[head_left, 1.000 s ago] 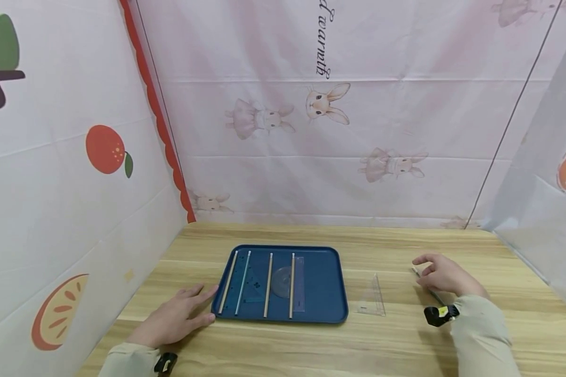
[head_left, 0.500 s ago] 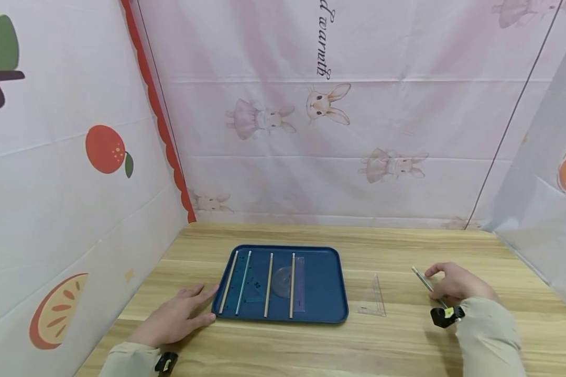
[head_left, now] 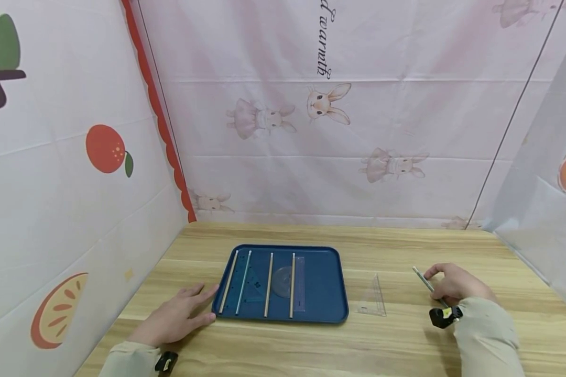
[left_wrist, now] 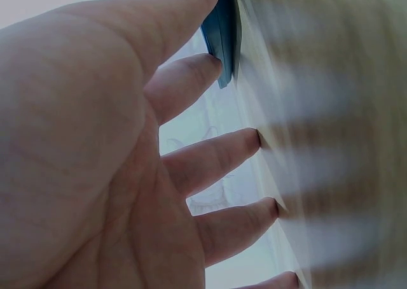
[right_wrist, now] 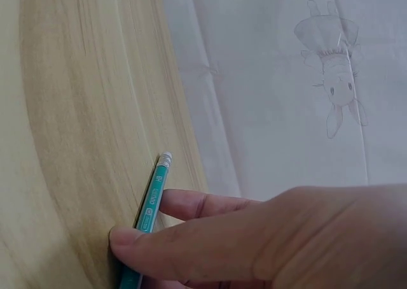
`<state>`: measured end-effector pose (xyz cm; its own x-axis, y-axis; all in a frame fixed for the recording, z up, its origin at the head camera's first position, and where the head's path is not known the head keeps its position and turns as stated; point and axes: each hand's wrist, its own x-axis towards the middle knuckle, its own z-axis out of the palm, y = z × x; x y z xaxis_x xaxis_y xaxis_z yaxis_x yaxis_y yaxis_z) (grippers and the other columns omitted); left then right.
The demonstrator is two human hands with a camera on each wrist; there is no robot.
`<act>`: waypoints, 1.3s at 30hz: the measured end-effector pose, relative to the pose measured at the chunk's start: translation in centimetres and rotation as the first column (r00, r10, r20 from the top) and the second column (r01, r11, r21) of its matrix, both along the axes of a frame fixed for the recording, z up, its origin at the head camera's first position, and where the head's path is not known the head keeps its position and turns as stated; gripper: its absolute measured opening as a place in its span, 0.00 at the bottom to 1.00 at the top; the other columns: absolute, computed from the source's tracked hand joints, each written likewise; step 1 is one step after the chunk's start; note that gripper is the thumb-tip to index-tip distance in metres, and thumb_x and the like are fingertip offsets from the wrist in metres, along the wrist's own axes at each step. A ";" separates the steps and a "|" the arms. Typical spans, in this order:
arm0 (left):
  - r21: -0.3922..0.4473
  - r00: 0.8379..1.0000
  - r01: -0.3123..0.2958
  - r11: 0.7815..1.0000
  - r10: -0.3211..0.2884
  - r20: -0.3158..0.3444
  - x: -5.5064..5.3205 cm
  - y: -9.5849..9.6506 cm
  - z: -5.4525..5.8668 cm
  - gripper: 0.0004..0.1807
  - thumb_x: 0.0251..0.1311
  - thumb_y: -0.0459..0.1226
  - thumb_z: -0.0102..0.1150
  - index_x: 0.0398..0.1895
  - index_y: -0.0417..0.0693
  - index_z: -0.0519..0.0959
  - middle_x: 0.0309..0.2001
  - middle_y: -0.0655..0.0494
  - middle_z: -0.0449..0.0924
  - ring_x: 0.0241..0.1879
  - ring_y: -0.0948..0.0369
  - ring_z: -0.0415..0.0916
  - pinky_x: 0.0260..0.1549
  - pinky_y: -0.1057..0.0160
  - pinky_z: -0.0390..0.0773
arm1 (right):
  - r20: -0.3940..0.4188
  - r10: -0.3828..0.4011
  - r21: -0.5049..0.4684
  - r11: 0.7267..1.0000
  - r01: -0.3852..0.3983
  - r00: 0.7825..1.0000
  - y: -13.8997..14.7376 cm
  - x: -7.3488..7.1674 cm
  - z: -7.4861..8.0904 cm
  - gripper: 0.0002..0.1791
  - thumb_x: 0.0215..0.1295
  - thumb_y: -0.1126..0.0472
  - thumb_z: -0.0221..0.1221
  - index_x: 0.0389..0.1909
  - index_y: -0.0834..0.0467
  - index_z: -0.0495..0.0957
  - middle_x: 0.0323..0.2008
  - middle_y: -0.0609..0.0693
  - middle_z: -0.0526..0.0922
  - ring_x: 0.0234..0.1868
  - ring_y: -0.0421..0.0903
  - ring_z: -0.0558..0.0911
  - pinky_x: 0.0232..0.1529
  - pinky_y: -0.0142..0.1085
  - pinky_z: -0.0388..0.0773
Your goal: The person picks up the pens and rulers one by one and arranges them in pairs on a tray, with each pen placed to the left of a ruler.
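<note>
My right hand (head_left: pixel 459 284) pinches a green pencil (right_wrist: pixel 151 200) between thumb and fingers, low over the wooden table at the right. The pencil's white eraser end points away from me. My left hand (head_left: pixel 172 317) lies with spread fingers at the left edge of a blue tray (head_left: pixel 323 285), thumb and index finger at its rim. In the tray, three wood-toned pencils (head_left: pixel 268 288) and a teal pencil (head_left: pixel 243 283) lie roughly parallel. Under or beside them are a round clear protractor (head_left: pixel 279 281), a purplish clear ruler (head_left: pixel 300 285) and a bluish set square (head_left: pixel 254 290).
A clear set square (head_left: pixel 379 296) lies on the table (head_left: pixel 311 351) between the tray and my right hand. Printed cloth walls (head_left: pixel 273 183) enclose the table at the back, left and right.
My right hand has shifted slightly right and toward me along the green pencil, and its fingers have closed on it. My left hand and the tray have stayed put.
</note>
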<state>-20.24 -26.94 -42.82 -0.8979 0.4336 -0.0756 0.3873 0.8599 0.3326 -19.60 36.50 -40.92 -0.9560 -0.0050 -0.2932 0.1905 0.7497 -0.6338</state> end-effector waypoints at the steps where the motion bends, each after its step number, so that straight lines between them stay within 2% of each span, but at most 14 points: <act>1: -0.001 1.000 0.002 1.000 -0.002 -0.002 0.0 0.0 0.0 0.42 0.73 0.58 0.62 0.84 0.52 0.66 0.78 0.26 0.64 0.72 0.17 0.61 0.64 0.20 0.69 | 0.001 -0.002 0.002 1.000 0.002 1.000 0.0 0.0 0.0 0.24 0.61 0.75 0.66 0.59 0.71 0.75 0.20 0.48 0.76 0.19 0.39 0.69 0.25 0.31 0.69; 13: 0.004 1.000 -0.001 1.000 0.001 0.009 0.1 0.0 0.1 0.42 0.73 0.59 0.62 0.84 0.52 0.65 0.79 0.26 0.63 0.72 0.17 0.61 0.63 0.19 0.69 | 0.019 -0.008 -0.031 0.999 0.008 1.000 -0.3 -0.1 0.1 0.21 0.61 0.75 0.61 0.57 0.69 0.74 0.18 0.45 0.70 0.18 0.38 0.65 0.25 0.31 0.68; 17: 0.006 1.000 -0.003 1.000 0.003 0.016 0.1 0.0 0.1 0.42 0.73 0.59 0.62 0.84 0.53 0.65 0.79 0.26 0.63 0.73 0.17 0.60 0.63 0.19 0.69 | 0.012 0.014 -0.025 1.000 -0.014 1.000 -0.4 -0.1 0.2 0.22 0.60 0.74 0.60 0.57 0.69 0.74 0.17 0.45 0.70 0.17 0.37 0.66 0.24 0.30 0.68; 24: 0.003 1.000 0.000 1.000 0.000 0.017 -0.1 -0.1 0.1 0.42 0.74 0.59 0.62 0.84 0.53 0.64 0.79 0.26 0.63 0.73 0.17 0.60 0.63 0.19 0.69 | -0.108 0.055 0.040 0.998 -0.051 0.993 -1.5 -0.9 0.8 0.28 0.57 0.72 0.58 0.61 0.73 0.71 0.17 0.44 0.71 0.18 0.39 0.68 0.25 0.33 0.70; 28: 0.007 1.000 -0.001 1.000 0.001 0.020 -0.1 -0.2 0.0 0.42 0.74 0.59 0.61 0.84 0.54 0.64 0.79 0.26 0.63 0.73 0.17 0.60 0.63 0.18 0.68 | -0.140 0.030 0.052 0.998 -0.023 0.990 -2.4 -1.5 1.6 0.32 0.63 0.71 0.56 0.68 0.77 0.65 0.28 0.55 0.83 0.25 0.43 0.78 0.31 0.38 0.82; 30: 0.008 1.000 -0.001 1.000 0.001 0.020 -0.1 -0.2 0.0 0.42 0.74 0.60 0.61 0.84 0.54 0.64 0.79 0.26 0.63 0.73 0.17 0.59 0.63 0.18 0.68 | -0.144 0.015 0.043 0.999 -0.009 0.989 -2.9 -1.7 1.9 0.32 0.66 0.71 0.57 0.70 0.77 0.63 0.37 0.62 0.86 0.31 0.46 0.82 0.36 0.42 0.87; 34: 0.004 1.000 -0.005 1.000 0.005 0.019 -0.1 -0.2 0.1 0.42 0.73 0.60 0.61 0.84 0.54 0.64 0.79 0.26 0.63 0.73 0.17 0.59 0.63 0.18 0.68 | -0.154 0.012 -0.006 1.000 -0.013 0.988 -3.3 -1.7 2.2 0.35 0.70 0.69 0.57 0.74 0.76 0.60 0.44 0.67 0.83 0.38 0.49 0.86 0.42 0.46 0.90; 39: 0.007 1.000 -0.008 1.000 0.008 0.024 -0.1 -0.1 0.1 0.42 0.73 0.60 0.61 0.84 0.54 0.65 0.79 0.27 0.62 0.73 0.17 0.59 0.63 0.17 0.67 | -0.172 -0.004 -0.104 0.994 -0.014 0.985 -2.9 -1.8 2.2 0.37 0.72 0.69 0.58 0.77 0.76 0.56 0.47 0.68 0.82 0.40 0.48 0.87 0.44 0.45 0.91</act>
